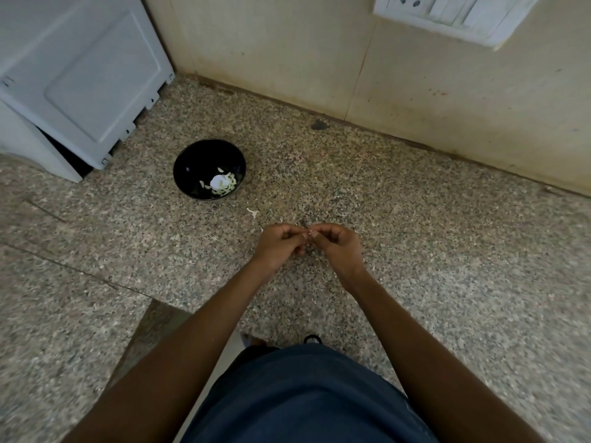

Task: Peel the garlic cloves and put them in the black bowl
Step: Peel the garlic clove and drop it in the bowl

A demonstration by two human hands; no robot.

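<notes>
Right, you've got both hands together over the granite bench, fingertips meeting at a tiny garlic clove (pixel 307 234) pinched between them. Your left hand (pixel 280 243) curls its grip round one end, your right hand (pixel 335 243) nips the other; the clove is too small to tell its long axis. The black bowl (pixel 192 161), peeled cloves (pixel 224 183) pale on its floor, sits at about ten o'clock from that pinch, nearer your left hand, I'd judge. A skin scrap (pixel 253 212) lies between bowl and hands.

speckled counter (pixel 415 219), white appliance (pixel 80 81) (left), switchboard (pixel 454 14)
</notes>
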